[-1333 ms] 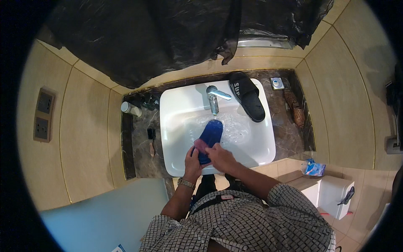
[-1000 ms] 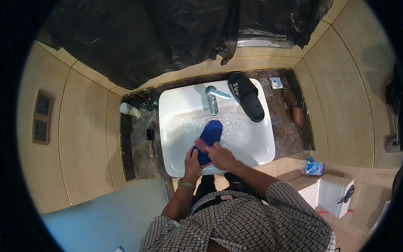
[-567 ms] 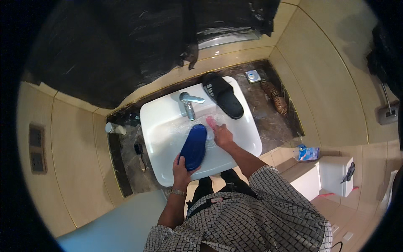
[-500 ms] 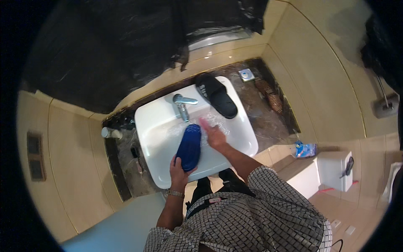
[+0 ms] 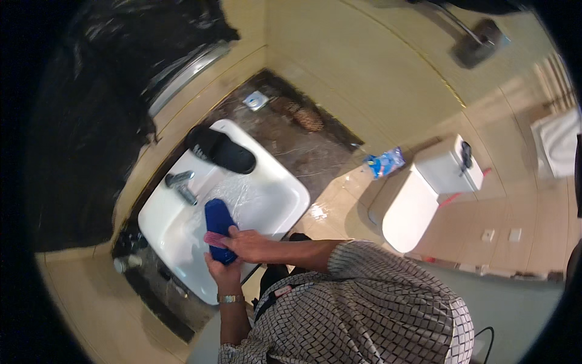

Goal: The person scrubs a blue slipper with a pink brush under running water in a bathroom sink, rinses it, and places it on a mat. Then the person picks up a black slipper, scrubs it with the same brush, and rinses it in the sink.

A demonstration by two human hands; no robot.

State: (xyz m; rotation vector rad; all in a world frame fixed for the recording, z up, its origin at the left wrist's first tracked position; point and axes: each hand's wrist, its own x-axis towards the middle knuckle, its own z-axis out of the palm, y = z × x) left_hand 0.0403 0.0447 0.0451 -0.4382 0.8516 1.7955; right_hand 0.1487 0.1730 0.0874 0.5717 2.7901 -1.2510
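The blue sole (image 5: 219,213) extends from the left grip (image 5: 225,273) toward the tap (image 5: 184,187).

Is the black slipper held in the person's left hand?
No, the black slipper lies on the edge of the white sink, while the left hand holds the blue sole by its near end.

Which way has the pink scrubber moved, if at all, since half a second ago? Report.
Yes: the pink scrubber has moved away from the faucet, toward the sink's near rim, and is now over the blue slipper.
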